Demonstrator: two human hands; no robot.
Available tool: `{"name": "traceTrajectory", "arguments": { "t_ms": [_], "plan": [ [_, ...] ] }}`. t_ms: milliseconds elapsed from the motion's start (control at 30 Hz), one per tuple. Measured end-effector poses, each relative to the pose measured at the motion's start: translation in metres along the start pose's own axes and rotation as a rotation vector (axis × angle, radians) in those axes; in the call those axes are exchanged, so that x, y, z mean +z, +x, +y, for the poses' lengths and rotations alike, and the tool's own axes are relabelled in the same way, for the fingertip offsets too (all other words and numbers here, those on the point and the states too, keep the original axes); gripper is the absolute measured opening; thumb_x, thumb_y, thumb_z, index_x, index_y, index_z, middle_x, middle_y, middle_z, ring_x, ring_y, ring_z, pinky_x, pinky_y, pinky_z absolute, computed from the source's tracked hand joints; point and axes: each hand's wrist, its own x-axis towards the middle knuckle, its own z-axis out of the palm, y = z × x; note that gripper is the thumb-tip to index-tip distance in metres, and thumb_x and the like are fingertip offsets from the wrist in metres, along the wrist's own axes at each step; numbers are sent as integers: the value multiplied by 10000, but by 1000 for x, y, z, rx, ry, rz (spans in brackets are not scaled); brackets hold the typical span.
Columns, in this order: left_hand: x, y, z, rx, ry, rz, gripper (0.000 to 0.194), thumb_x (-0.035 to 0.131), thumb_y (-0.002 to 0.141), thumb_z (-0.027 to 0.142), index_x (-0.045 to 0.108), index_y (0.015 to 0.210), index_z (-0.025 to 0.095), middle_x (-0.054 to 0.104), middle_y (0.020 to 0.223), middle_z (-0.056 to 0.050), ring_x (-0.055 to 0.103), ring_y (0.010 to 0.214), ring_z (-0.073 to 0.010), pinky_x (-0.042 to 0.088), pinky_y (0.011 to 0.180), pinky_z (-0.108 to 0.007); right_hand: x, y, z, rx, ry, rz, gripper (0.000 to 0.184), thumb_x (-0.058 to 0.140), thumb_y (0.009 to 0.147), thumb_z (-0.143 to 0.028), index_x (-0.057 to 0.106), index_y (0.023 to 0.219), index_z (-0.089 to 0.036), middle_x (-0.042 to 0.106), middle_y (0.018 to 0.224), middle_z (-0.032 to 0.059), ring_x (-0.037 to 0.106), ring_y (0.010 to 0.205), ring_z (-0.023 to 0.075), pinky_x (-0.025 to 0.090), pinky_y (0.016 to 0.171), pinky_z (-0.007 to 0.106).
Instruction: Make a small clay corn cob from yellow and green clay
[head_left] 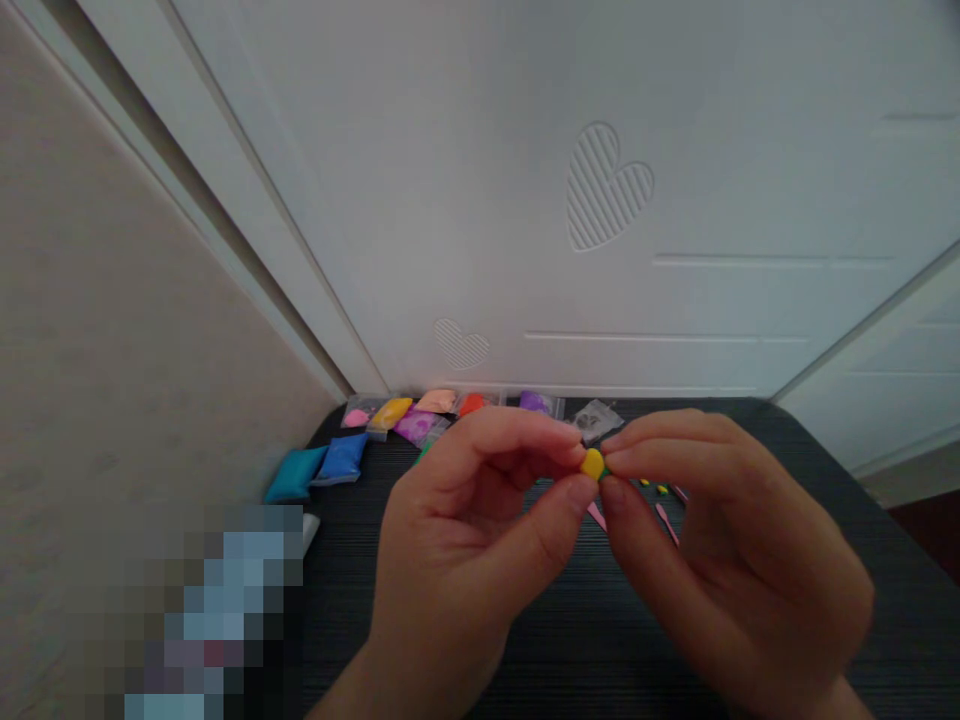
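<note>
Both hands meet above a dark table [825, 480]. My left hand [465, 540] and my right hand [720, 560] pinch a small yellow clay ball [592, 463] between thumbs and forefingers; a sliver of green clay shows at its right side. The other fingers of both hands are curled. Below the hands, pink stick-like tools [664, 520] lie on the table, partly hidden, with tiny clay bits [661, 489] beside them.
Small clay packets line the back of the table: blue [342, 457], teal [295, 474], yellow [390, 412], peach [436, 401], red [471, 403], purple [535, 402], magenta [417, 427], grey [596, 418]. A white panel with heart shapes [606, 185] rises behind. A blurred patch sits lower left.
</note>
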Motion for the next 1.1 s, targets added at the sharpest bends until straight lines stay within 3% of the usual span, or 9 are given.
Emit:
{"name": "traceTrajectory", "arguments": {
  "t_ms": [600,900,1100],
  "plan": [
    [-1,0,0,-4,-63,-24,252,602,691,41,613,855,233,619,805,18,592,737,-89,514,650,-173,0,-1,1,33,14,16,380,597,636,6,580,958,-196,609,878,18,570,809,149,487,695,300],
    [1,0,3,24,6,21,247,609,688,49,603,856,229,635,816,12,607,747,-105,527,688,-203,0,-1,-2,92,81,45,333,586,670,-41,587,962,-203,617,856,27,584,789,159,491,687,307],
    [-3,0,8,56,81,-10,292,621,677,49,601,895,242,646,854,15,612,790,-117,530,718,-216,0,1,-5,145,137,25,295,568,699,-67,592,956,-209,627,864,31,587,784,162,499,684,315]
  ]
}}
